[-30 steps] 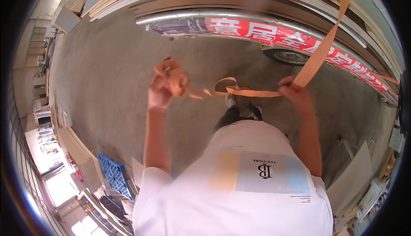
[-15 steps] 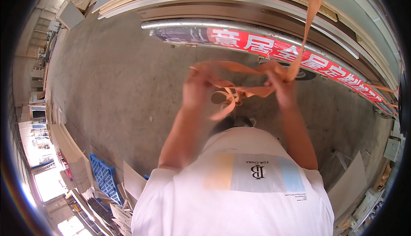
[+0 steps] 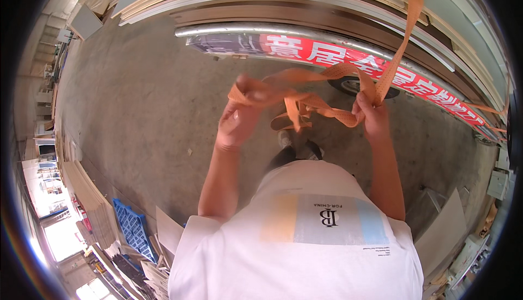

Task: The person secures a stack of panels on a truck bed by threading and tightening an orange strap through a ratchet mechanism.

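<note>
Gripped in the right hand [image 3: 375,119], thumb closed against fingers: an orange strap [image 3: 400,55], running up and ahead across a metal pipe [image 3: 272,29] and stacked boards [image 3: 261,1]. Wrapped about the curled fingers of the left hand [image 3: 237,117], partly blurred: the same strap; tightness of hold, cannot tell. Between the hands: slack, twisted loops above a concrete floor [image 3: 141,98]. Beyond the right hand: a red banner [image 3: 327,54] and a wheel [image 3: 344,87].

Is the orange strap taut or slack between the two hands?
Slack: between the left hand and right hand, the strap curves and twists in loops, with loose folds dangling.
</note>
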A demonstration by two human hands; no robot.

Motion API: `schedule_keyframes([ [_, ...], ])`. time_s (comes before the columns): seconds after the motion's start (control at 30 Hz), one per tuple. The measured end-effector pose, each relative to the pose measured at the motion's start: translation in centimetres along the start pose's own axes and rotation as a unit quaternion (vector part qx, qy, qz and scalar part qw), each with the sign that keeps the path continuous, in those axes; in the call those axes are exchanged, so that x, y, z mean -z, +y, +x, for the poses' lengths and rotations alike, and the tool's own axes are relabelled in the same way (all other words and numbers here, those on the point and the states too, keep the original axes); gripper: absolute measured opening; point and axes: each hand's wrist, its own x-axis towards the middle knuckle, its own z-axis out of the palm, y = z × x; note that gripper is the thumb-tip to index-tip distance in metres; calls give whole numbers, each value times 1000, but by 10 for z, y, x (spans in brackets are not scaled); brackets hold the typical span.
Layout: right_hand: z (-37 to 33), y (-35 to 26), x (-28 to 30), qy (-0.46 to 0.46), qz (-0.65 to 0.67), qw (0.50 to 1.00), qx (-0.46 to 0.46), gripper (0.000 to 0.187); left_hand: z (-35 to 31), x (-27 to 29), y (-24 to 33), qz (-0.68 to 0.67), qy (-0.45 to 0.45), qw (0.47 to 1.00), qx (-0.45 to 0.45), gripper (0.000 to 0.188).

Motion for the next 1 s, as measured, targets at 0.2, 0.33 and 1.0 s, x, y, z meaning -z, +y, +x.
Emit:
schedule_keyframes([
  [0.2,14,20,-9,67,-162,984,17,23,-5,-16,-3,-38,166,982,87,76],
  [0.33,30,15,15,168,-133,976,-22,22,-8,20,59,74,-4,958,277,64],
  [1.0,-6,-35,10,-154,77,984,39,88,-5,-3,10,-67,147,950,267,30],
])
